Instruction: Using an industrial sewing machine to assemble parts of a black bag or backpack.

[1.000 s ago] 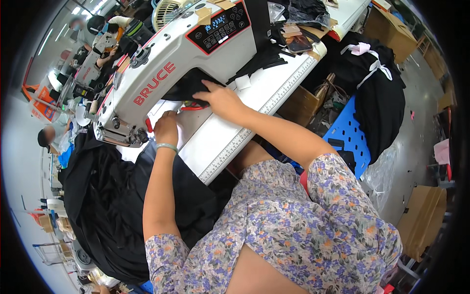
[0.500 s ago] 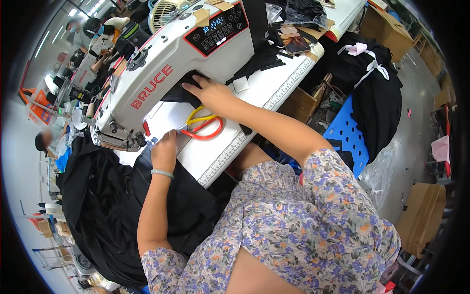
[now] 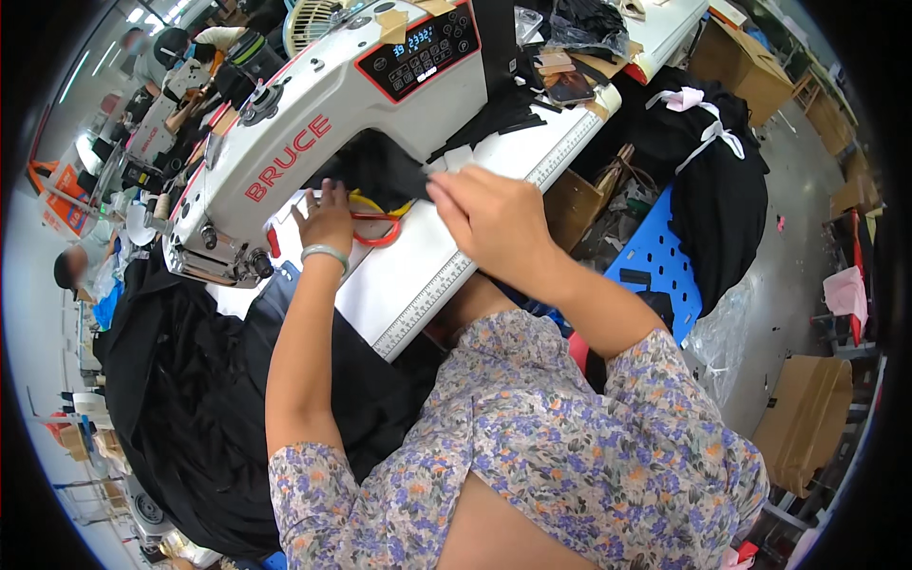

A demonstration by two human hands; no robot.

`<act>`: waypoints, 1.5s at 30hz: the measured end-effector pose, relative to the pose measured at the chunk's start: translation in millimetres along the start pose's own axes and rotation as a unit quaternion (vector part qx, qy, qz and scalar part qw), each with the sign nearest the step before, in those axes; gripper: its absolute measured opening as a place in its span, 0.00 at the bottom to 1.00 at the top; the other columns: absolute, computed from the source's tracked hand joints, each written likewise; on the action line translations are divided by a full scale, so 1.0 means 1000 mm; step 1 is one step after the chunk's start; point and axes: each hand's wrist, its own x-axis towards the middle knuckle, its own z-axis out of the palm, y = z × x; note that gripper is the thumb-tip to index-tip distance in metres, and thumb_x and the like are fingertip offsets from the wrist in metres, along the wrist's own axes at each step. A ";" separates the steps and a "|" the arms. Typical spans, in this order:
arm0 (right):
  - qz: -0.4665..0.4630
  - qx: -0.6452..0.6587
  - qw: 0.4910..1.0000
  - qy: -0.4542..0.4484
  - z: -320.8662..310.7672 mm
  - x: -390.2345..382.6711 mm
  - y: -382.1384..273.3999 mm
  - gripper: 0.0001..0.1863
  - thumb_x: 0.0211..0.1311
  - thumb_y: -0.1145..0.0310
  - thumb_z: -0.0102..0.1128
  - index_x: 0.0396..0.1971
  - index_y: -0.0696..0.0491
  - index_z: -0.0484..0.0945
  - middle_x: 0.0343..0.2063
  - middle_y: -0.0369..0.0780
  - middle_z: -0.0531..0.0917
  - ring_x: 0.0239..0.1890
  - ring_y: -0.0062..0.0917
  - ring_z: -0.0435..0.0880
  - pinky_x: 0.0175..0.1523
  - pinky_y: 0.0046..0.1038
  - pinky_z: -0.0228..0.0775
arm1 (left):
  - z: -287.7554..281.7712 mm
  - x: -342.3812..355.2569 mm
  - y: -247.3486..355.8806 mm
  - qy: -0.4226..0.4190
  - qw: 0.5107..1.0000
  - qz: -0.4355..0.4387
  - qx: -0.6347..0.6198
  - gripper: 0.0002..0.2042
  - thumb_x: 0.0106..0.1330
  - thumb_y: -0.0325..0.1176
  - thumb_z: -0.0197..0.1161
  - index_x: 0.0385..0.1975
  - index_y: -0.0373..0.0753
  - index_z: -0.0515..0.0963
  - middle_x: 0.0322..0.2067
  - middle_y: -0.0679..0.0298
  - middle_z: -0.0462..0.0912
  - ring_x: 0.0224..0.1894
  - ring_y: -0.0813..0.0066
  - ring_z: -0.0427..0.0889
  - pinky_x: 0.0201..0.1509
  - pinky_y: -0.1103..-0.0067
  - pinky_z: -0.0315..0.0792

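My right hand [image 3: 499, 217] is closed on the corner of a small black fabric piece [image 3: 380, 169], which stretches back under the arm of a white sewing machine [image 3: 313, 123]. With its fingers spread, my left hand [image 3: 328, 226] rests at the near-left edge of that piece, beneath the machine arm. Between the hands lie scissors with red and yellow handles [image 3: 385, 231], partly covered by the fabric and my left hand. A large black garment [image 3: 199, 399] hangs off the table on the left, its upper end beside the needle area.
A printed ruler strip [image 3: 427, 312] runs along the near edge of the white table. Black strips [image 3: 499, 123] and a phone [image 3: 570, 87] lie at the right end. A blue perforated panel [image 3: 655, 266] and a heap of black cloth [image 3: 727, 190] stand right of the table.
My right hand has moved right and nearer, drawing the black fabric piece out from under the machine arm. My left hand has left the garment's end and reached farther in, its fingers now spread.
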 end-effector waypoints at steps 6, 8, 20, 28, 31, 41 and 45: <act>0.020 0.159 0.984 -0.083 -0.031 -0.028 -0.021 0.11 0.57 0.74 0.62 0.41 0.57 0.81 0.22 0.42 0.80 0.22 0.32 0.80 0.27 0.28 0.70 | -0.067 -0.069 0.026 -0.315 0.522 0.178 -0.772 0.28 0.64 0.30 0.55 0.65 0.33 0.60 0.64 0.51 0.65 0.64 0.61 0.67 0.63 0.68 0.67; 0.077 0.241 0.950 -0.185 -0.041 -0.047 -0.022 0.08 0.58 0.70 0.62 0.36 0.56 0.80 0.24 0.44 0.81 0.25 0.39 0.81 0.30 0.32 0.72 | -0.073 -0.090 0.045 -0.329 0.238 0.223 -0.886 0.28 0.67 0.32 0.55 0.66 0.35 0.57 0.62 0.52 0.67 0.65 0.61 0.66 0.64 0.69 0.65; 0.237 0.133 0.668 -0.693 -0.147 -0.198 0.061 0.17 0.61 0.57 0.61 0.25 0.57 0.74 0.20 0.48 0.76 0.28 0.43 0.77 0.33 0.36 0.65 | -0.058 -0.132 0.067 -0.091 0.134 -0.063 -0.985 0.12 0.73 0.38 0.51 0.42 0.34 0.74 0.34 0.59 0.82 0.40 0.65 0.83 0.51 0.70 0.77; -0.028 0.103 0.915 -0.390 -0.095 -0.102 -0.014 0.13 0.53 0.72 0.64 0.40 0.55 0.80 0.32 0.42 0.82 0.35 0.38 0.80 0.39 0.34 0.73 | -0.083 -0.190 0.050 0.004 0.649 -0.105 -0.754 0.15 0.68 0.35 0.60 0.23 0.30 0.76 0.18 0.59 0.78 0.22 0.83 0.78 0.22 0.79 0.68; -0.158 0.185 0.951 -0.189 -0.048 -0.064 -0.069 0.21 0.45 0.79 0.67 0.44 0.58 0.79 0.35 0.41 0.82 0.34 0.35 0.81 0.40 0.31 0.75 | -0.089 -0.223 0.047 0.226 0.841 -0.079 -0.484 0.08 0.59 0.28 0.65 0.23 0.30 0.76 0.17 0.51 0.74 0.17 0.64 0.77 0.21 0.75 0.66; -0.096 0.382 0.905 -0.163 0.037 -0.065 -0.174 0.12 0.53 0.83 0.61 0.39 0.59 0.80 0.32 0.43 0.82 0.33 0.29 0.83 0.36 0.24 0.76 | -0.082 -0.298 0.006 0.246 0.813 -0.140 -0.508 0.18 0.61 0.22 0.57 0.51 0.22 0.71 0.37 0.42 0.80 0.35 0.49 0.82 0.37 0.70 0.76; 0.164 0.599 0.719 -0.313 0.029 -0.068 -0.182 0.05 0.63 0.80 0.57 0.38 0.59 0.77 0.36 0.38 0.82 0.37 0.19 0.81 0.43 0.22 0.77 | -0.076 -0.322 -0.008 0.192 0.547 -0.151 -0.801 0.19 0.69 0.31 0.56 0.57 0.29 0.70 0.33 0.65 0.75 0.32 0.82 0.74 0.37 0.84 0.70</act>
